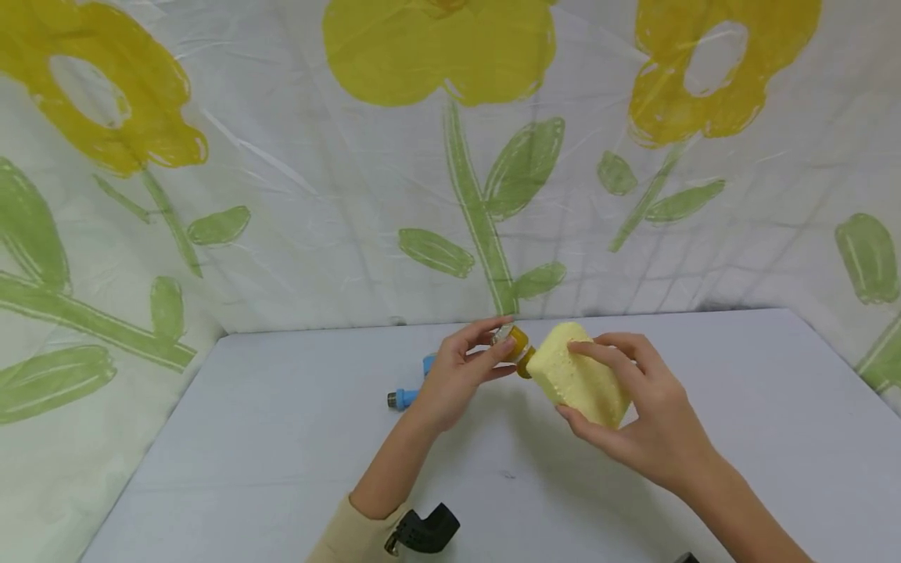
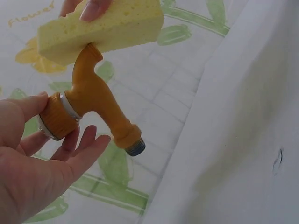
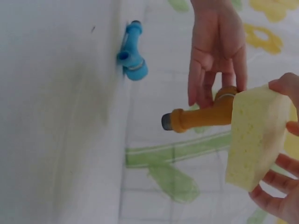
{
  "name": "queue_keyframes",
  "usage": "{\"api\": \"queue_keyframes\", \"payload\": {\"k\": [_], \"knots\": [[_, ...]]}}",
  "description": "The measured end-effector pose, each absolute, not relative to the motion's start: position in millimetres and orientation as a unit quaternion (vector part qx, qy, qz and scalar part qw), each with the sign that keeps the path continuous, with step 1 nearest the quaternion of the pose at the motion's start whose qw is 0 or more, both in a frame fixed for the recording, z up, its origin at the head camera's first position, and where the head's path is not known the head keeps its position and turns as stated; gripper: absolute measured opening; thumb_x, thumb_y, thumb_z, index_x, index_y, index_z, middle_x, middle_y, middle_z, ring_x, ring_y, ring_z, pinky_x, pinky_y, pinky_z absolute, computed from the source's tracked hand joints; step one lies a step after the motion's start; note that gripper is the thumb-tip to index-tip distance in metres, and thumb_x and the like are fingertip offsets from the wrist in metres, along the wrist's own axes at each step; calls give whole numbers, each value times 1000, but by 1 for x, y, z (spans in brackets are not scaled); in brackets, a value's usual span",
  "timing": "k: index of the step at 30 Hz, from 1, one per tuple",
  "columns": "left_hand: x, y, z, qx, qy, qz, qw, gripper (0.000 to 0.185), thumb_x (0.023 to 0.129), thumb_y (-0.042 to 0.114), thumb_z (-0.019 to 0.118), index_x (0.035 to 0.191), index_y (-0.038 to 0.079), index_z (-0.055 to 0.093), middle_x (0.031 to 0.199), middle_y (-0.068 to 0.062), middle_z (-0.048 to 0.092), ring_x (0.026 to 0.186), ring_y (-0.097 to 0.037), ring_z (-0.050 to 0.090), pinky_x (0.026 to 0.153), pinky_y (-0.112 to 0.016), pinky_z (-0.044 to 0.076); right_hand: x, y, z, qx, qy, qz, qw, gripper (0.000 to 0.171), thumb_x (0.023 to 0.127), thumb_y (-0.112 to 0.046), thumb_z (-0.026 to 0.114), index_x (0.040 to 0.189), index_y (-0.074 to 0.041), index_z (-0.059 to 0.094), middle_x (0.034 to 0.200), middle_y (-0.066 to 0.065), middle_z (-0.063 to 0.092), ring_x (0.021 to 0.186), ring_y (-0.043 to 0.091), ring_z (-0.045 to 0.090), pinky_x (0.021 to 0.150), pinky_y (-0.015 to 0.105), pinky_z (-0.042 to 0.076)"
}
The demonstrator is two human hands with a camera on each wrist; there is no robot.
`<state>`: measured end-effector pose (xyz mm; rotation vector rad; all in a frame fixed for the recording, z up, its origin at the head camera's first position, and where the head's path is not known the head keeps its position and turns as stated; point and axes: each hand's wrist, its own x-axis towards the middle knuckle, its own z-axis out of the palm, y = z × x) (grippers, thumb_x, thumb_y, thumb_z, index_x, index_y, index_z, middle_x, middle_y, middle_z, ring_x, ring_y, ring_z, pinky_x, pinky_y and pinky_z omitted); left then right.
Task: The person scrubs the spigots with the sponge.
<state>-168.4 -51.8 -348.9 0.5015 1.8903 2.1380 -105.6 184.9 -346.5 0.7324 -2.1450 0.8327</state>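
Observation:
My left hand pinches an orange plastic tap by its ribbed end, thumb and fingertips around it, above the grey table. In the head view only the tap's orange end shows past the fingers. My right hand grips a yellow sponge and holds it against the tap's spout. The sponge touches the spout tip in the left wrist view. In the right wrist view the sponge covers one end of the tap.
A blue tap lies on the table behind my left hand, also clear in the right wrist view as the blue tap. A flower-print sheet hangs behind and to the sides. A black wrist mount shows at the bottom.

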Motion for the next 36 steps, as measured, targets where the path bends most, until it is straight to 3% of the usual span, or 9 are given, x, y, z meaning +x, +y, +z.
{"api": "queue_keyframes", "payload": {"k": [3,7,10,14,20,28,36], "knots": [[-169,-53,-350,184,639,733,143,43,107,4,61,149,-3,55,117,-11,59,105,-21,73,101,-50,60,-108,185,-346,284,-809,352,375,66,96,-60,65,125,-1,69,117,14,64,106,12,59,82,10,48],[-171,-50,-354,192,620,742,167,40,109,7,57,147,-6,54,119,-13,61,108,-33,75,98,-51,60,-110,186,-345,290,-780,419,363,74,95,-52,74,133,10,59,127,12,63,113,8,62,87,9,54],[-170,-46,-357,185,600,759,175,38,112,10,53,146,-8,51,118,-12,61,111,-41,74,97,-49,61,-108,186,-343,272,-771,476,323,71,89,-16,87,143,11,50,138,4,58,112,7,64,90,13,57],[-167,-42,-357,162,578,783,167,36,112,10,49,144,-6,49,115,-9,59,110,-39,74,97,-47,61,-106,185,-342,228,-777,520,272,88,70,26,82,149,5,48,140,0,56,108,7,66,88,15,59],[-166,-39,-358,147,584,784,147,34,111,8,51,142,-6,50,114,-9,59,104,-35,77,94,-45,63,-105,183,-344,205,-770,560,226,84,76,26,78,150,1,48,142,4,56,106,9,67,86,17,60],[-165,-39,-354,154,596,774,149,36,111,10,50,143,-6,49,113,-9,57,110,-48,72,93,-46,63,-107,188,-344,189,-739,618,188,81,82,25,72,153,-2,44,135,10,52,106,12,67,86,20,60],[-164,-40,-353,150,599,775,137,35,111,11,51,142,-7,50,110,-10,56,107,-51,72,90,-48,63,-106,187,-343,182,-753,604,186,81,83,23,74,153,-4,45,136,8,52,106,12,67,86,19,60]]}}
